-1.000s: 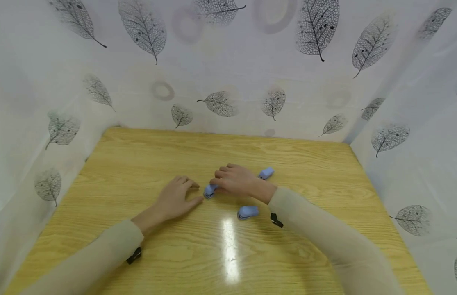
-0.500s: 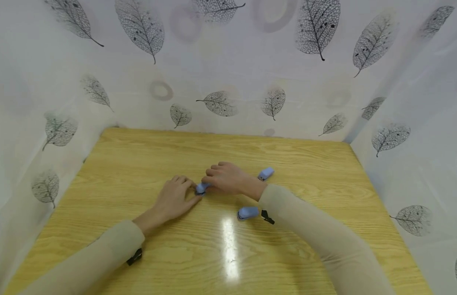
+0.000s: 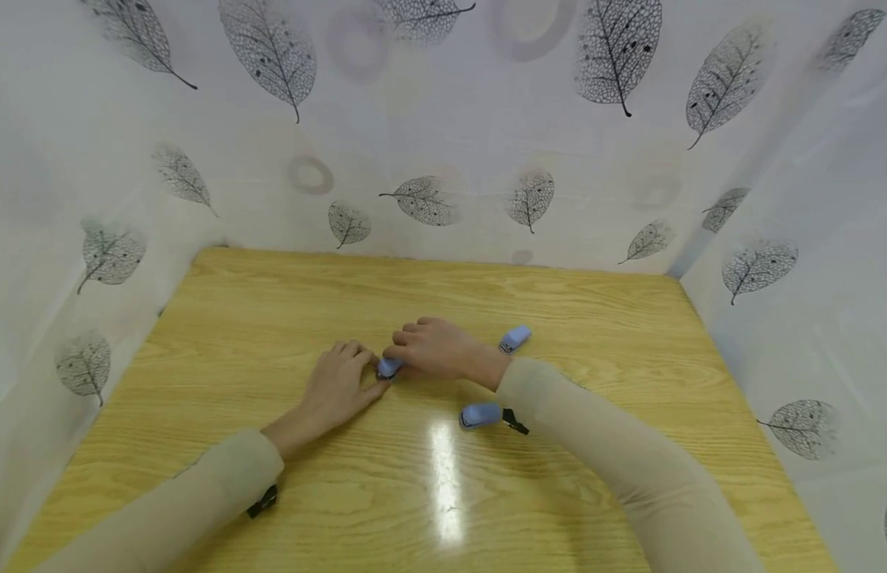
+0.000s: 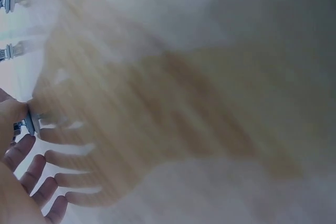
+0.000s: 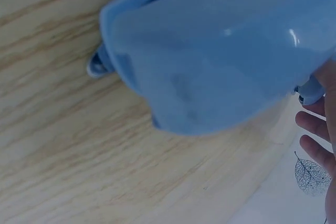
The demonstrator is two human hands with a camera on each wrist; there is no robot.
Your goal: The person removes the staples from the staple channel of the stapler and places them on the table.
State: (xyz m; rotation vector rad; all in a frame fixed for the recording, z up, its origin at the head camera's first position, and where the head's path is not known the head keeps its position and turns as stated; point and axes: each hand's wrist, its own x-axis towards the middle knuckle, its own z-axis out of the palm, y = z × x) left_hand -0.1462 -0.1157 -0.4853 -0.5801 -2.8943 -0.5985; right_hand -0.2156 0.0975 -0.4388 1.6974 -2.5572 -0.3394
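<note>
In the head view, my right hand (image 3: pixel 436 348) holds a small blue stapler (image 3: pixel 389 367) by its right end, just left of the table's middle. At the stapler's left end, my left hand (image 3: pixel 337 385) has its thumb and index finger on either side, pinching it. The left wrist view shows this stapler (image 4: pixel 30 124) between thumb and index finger, with the other fingers spread. In the right wrist view, part of the held stapler (image 5: pixel 312 91) shows by the fingertips. The right palm hides some of it in the head view.
Two more blue staplers lie on the wooden table (image 3: pixel 328 493). One stapler (image 3: pixel 480 415) sits below the right wrist, looming large in the right wrist view; another stapler (image 3: pixel 515 339) is behind it. A leaf-patterned curtain (image 3: pixel 443 119) encloses the table's back and sides.
My right hand has moved left with its stapler, bringing it between the left thumb and index finger. The left hand has closed in on it slightly. The other two staplers stay put.
</note>
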